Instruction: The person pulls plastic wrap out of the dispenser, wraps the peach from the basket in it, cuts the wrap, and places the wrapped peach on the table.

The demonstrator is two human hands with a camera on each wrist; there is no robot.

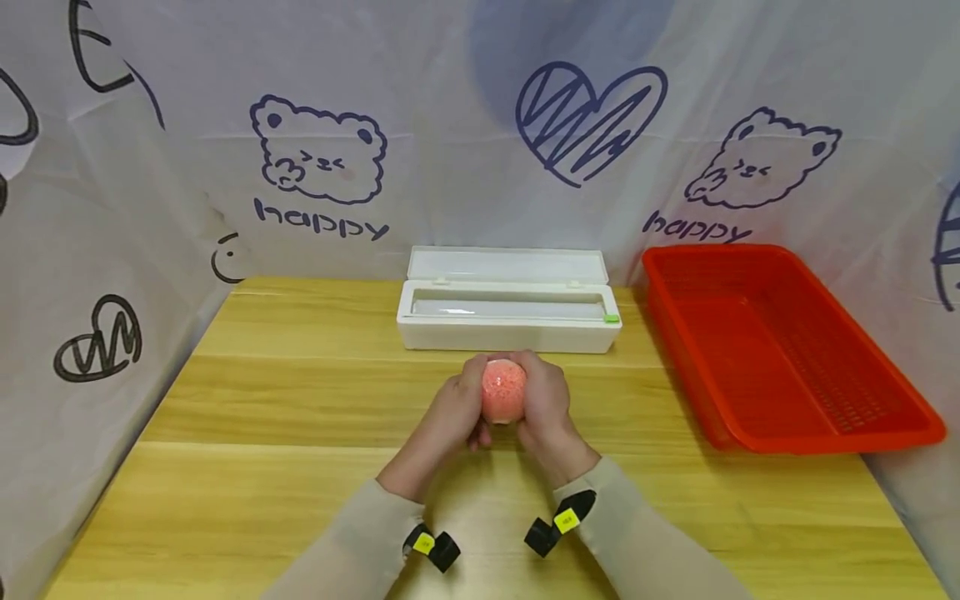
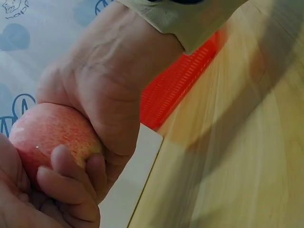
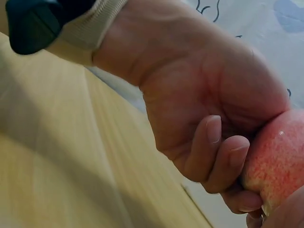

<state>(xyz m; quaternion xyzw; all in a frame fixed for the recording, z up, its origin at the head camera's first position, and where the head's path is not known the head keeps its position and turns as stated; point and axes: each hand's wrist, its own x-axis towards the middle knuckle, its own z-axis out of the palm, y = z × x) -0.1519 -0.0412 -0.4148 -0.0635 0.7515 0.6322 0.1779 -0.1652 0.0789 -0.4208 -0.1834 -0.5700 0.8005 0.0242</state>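
Note:
Both my hands are wrapped round a pinkish-red speckled apple, held between them above the table, just in front of a white cling film dispenser box. My left hand grips the apple from the left side, its thumb along the top. From the other side my right hand grips it with the palm against the skin. Curled fingers press beneath the fruit in the left wrist view, where the apple shows a yellowish end. The apple is partly cut off by the edge of the right wrist view.
The dispenser's hinged lid stands raised at the back, and a green slider sits at its right end. A red plastic basket occupies the right side of the wooden table. A printed cloth hangs behind.

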